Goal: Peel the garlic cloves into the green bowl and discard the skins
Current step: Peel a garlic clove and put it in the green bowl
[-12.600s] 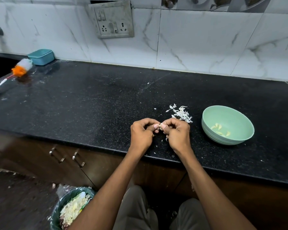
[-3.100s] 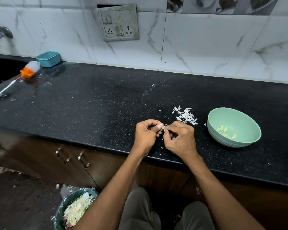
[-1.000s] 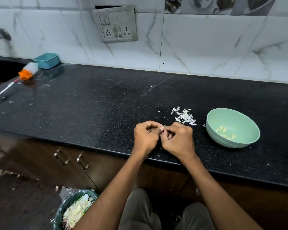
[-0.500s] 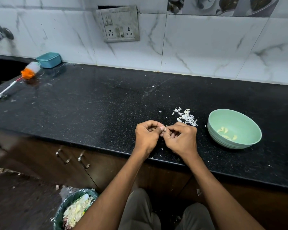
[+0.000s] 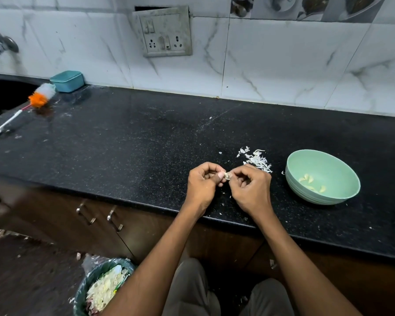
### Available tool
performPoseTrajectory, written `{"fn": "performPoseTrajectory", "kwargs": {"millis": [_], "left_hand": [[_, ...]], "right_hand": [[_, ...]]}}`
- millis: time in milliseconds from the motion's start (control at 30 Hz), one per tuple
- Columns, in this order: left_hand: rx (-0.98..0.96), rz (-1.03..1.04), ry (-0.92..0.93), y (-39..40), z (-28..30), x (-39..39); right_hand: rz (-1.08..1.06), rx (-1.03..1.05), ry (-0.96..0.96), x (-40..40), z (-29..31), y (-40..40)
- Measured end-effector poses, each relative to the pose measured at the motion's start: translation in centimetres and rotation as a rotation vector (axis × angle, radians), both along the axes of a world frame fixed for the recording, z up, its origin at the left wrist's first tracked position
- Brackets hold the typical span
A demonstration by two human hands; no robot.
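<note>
My left hand (image 5: 203, 184) and my right hand (image 5: 251, 190) meet over the front of the black counter (image 5: 123, 144). Between their fingertips they pinch a small garlic clove (image 5: 227, 175), mostly hidden by the fingers. A pile of white garlic skins (image 5: 257, 160) lies on the counter just behind my right hand. The green bowl (image 5: 315, 197) stands to the right of my hands, with several peeled cloves (image 5: 310, 182) lying in it.
A lined bin (image 5: 100, 288) full of skins stands on the floor at the lower left, below the cabinet doors (image 5: 96, 217). A brush with an orange and white head (image 5: 39, 99) and a teal box (image 5: 66, 80) lie at the far left, beside the dark sink (image 5: 2, 94).
Both hands have stayed at the same spot, fingers working the clove slightly. The bowl and the skin pile have not moved.
</note>
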State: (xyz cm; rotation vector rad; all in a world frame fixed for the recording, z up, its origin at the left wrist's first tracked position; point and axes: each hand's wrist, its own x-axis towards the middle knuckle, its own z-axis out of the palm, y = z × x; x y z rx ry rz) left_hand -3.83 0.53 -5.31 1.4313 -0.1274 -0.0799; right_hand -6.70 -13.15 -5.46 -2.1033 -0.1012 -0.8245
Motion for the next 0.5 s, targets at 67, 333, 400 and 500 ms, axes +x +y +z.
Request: {"fn": "performPoseTrajectory", "kwargs": {"millis": [67,333,400,500], "left_hand": [[-0.001,-0.002,0.0,0.03,-0.01,0.03],[0.002,0.044,-0.031,0.05,-0.18,0.12],[0.005,0.049,-0.027,0.03,-0.29,0.13],[0.021,0.054,-0.014,0.0,-0.31,0.14]], "right_hand": [[0.011,-0.029,-0.012,-0.03,0.07,-0.01],[0.004,-0.148,-0.013,-0.07,-0.14,0.34],[-0.006,-0.129,-0.003,0.03,-0.2,0.27],[-0.012,-0.094,-0.006,0.13,-0.18,0.09]]}}
